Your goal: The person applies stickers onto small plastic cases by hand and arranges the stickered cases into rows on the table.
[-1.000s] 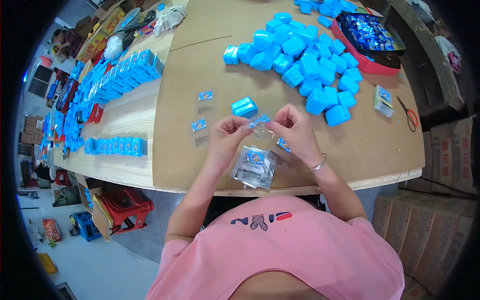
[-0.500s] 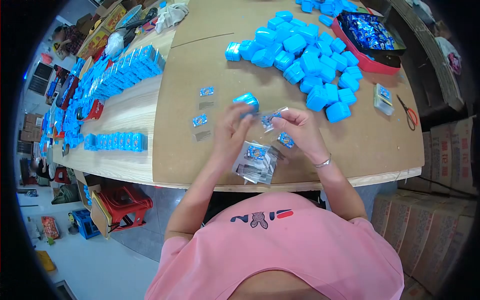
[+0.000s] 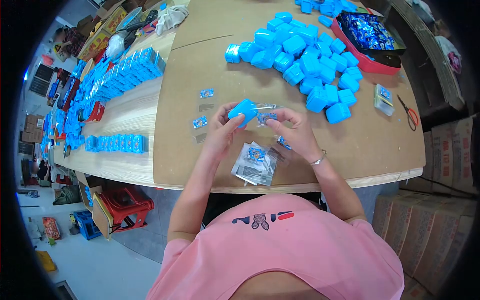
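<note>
A blue plastic box is gripped by my left hand, its thumb on the near side. Between the thumb and fingers of my right hand is a clear film with a printed blue label, close against the box's right side. Below my hands lies a stack of clear labelled films. Another label lies partly behind my right hand. Two more clear films with labels, one upper and one lower, lie flat left of my left hand.
A heap of blue boxes covers the board's upper middle. At right are a red tray of blue packets, a small clear case and orange scissors. On the left stand a short row and stacked rows of boxes.
My left hand let go of the film, reached to the blue box on the board and lifted it. My right hand kept the labelled film and brought it beside the box.
</note>
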Demonstrator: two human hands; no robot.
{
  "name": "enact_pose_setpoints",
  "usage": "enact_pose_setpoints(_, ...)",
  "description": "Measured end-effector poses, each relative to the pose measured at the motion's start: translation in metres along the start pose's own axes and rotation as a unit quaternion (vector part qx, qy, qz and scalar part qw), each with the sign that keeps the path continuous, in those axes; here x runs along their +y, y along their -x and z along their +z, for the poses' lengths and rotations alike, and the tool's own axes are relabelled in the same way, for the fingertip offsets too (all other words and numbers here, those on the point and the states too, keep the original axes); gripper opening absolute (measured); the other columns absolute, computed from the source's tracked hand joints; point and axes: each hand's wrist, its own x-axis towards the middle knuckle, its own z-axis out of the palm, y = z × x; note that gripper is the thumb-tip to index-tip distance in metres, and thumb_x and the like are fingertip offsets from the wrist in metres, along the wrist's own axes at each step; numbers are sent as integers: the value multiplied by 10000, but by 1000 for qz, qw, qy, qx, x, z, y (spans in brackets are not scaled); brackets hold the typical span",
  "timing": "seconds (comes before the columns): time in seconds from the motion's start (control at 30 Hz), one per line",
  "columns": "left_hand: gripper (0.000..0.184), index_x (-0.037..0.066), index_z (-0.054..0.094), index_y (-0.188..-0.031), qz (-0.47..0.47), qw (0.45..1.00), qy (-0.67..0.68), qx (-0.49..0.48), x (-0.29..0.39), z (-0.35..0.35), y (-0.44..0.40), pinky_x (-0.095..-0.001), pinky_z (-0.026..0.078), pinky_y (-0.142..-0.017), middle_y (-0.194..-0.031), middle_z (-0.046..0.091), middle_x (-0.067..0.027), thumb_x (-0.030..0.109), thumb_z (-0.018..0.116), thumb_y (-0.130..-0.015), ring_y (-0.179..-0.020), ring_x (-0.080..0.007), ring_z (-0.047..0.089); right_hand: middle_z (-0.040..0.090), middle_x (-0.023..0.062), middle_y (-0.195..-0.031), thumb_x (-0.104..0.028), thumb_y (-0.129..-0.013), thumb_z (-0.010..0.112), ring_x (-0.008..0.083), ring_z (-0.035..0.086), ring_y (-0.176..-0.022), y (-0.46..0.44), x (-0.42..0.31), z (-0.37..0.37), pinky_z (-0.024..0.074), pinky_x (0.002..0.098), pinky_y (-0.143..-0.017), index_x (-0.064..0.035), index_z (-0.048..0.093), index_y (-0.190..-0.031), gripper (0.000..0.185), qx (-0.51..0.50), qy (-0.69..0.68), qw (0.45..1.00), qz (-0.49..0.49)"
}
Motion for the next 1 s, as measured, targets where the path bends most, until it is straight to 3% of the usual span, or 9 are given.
enact_pose_setpoints(0.07, 390, -2, 489, -1214, -13, 1000, 21, -5, 0, 0, 3, -280, 475, -845, -1140, 556, -132, 43, 612, -846, -974, -184, 568, 656, 15, -859, -72, -830, 663, 62, 531, -737, 1, 0, 0, 424, 185, -659, -23, 671, -988, 165, -17, -14, 1000, 19)
enact_pose_setpoints(0.2, 404, 6, 504, -1200, -35, 997, 50, -40, -1, 0, 7, -247, 483, -780, -1078, 560, -117, 72, 663, -834, -926, -154, 558, 648, 11, -846, -90, -859, 637, 57, 524, -726, 0, 2, 4, 417, 177, -651, -14, 651, -1007, 167, 33, -10, 998, -43)
enact_pose_setpoints(0.4, 376, 6, 508, -1180, -19, 998, 41, -52, -1, -2, 13, -248, 487, -792, -1082, 559, -121, 63, 649, -836, -934, -161, 561, 636, -2, -822, -100, -889, 602, 37, 492, -686, 3, -3, 8, 393, 167, -613, -8, 636, -988, 140, 34, -59, 997, -22)
enact_pose_setpoints(0.57, 352, 11, 508, -1156, 0, 997, 56, -61, 0, -7, 15, -249, 488, -798, -1076, 558, -121, 42, 637, -829, -932, -165, 564, 628, -5, -828, -101, -911, 573, 23, 462, -669, 6, -16, 3, 370, 165, -588, -14, 622, -982, 123, -48, 1, 998, 29)
enact_pose_setpoints(0.7, 349, 6, 471, -1152, -21, 991, 109, -74, 4, -9, 19, -330, 493, -880, -1144, 526, -171, 14, 591, -825, -999, -227, 567, 629, -7, -848, -109, -914, 579, 12, 443, -665, 6, -20, 7, 352, 167, -574, -24, 621, -983, 117, -17, -73, 995, 59)
enact_pose_setpoints(0.9, 374, 24, 477, -1154, -8, 992, 111, -64, 4, -11, 21, -314, 476, -871, -1146, 519, -156, 7, 606, -804, -988, -213, 557, 641, 5, -883, -119, -914, 591, 17, 453, -667, 7, -20, 10, 359, 158, -589, -21, 622, -986, 125, -63, -117, 991, 15)
enact_pose_setpoints(1.0, 399, 37, 494, -1156, 32, 996, 42, -70, 6, -6, 27, -267, 467, -826, -1080, 561, -115, -7, 644, -788, -940, -170, 562, 635, 4, -869, -109, -907, 603, 25, 460, -677, 8, -20, 18, 371, 156, -610, -19, 622, -980, 118, 3, -146, 989, -8)
